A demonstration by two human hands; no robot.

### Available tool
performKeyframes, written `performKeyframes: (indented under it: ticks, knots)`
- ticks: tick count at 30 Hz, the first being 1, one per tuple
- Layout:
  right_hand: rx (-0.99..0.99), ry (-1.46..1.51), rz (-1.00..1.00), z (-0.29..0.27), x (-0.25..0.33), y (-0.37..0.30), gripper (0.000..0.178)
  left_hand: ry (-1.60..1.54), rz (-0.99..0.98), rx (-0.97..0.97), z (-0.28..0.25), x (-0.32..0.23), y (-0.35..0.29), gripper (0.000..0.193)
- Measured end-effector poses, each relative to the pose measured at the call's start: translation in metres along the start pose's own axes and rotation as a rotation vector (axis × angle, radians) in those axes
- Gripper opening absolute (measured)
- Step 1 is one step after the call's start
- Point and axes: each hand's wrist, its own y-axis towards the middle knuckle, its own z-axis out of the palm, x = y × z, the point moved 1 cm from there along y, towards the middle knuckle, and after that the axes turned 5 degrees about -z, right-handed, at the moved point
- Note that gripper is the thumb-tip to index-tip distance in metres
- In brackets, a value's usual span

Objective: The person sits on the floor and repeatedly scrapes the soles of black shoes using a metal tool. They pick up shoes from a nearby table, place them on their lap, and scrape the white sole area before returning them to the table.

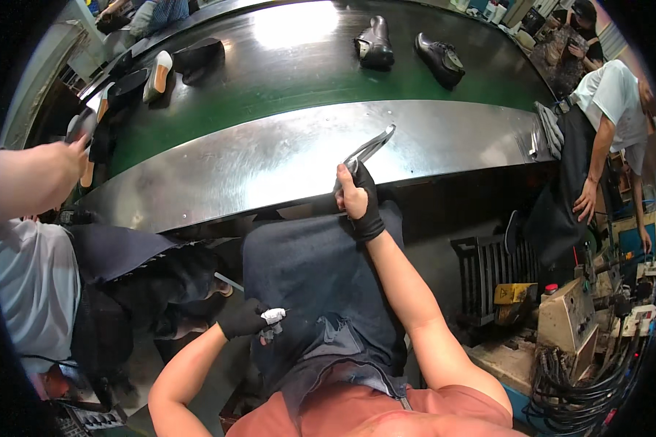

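Observation:
My right hand (pixel 358 202), in a black fingerless glove, is closed around a pair of shiny metal pliers (pixel 374 146). Their long, slim end points away from me over the metal ledge (pixel 291 156). Down over my lap, my left hand (pixel 249 320) wears a similar black glove, its fingers curled. Something white (pixel 273 315), perhaps tape around a finger or a small object, shows at the fingertips. A dark apron (pixel 313 269) covers my lap beneath both hands.
Beyond the ledge, a green-and-black conveyor belt (pixel 270 91) carries a dark shoe (pixel 375 45), another dark shoe (pixel 440 60) and several shoe pieces at left. A co-worker's arm (pixel 40 178) reaches in from the left. At right are a standing person (pixel 612 102), a control box (pixel 567 320) and cables (pixel 583 386).

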Motion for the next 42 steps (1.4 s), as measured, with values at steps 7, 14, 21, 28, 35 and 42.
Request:
performKeyframes:
  ticks: [7,14,21,28,35,42]
  knots:
    - [-0.109,0.076,-0.004,-0.009,-0.008,0.003,0.033,-0.003,-0.040,0.009,0.001,-0.008,0.000,0.052]
    - [-0.094,0.077,0.027,-0.009,-0.003,0.001,0.035,0.028,-0.046,-0.005,0.004,-0.018,-0.006,0.048]
    - [-0.072,0.072,0.080,-0.012,-0.011,0.002,0.037,0.042,0.006,-0.010,0.003,-0.014,-0.005,0.050]
    - [-0.081,0.079,0.088,-0.011,-0.012,0.001,0.039,0.038,-0.013,0.001,0.002,-0.015,-0.005,0.050]
    - [-0.082,0.088,0.086,-0.014,-0.012,0.002,0.038,0.024,-0.016,-0.012,0.004,-0.014,-0.004,0.051]
    - [0.184,0.188,0.174,-0.028,-0.003,-0.019,0.029,0.065,-0.014,-0.003,-0.001,-0.009,-0.002,0.048]
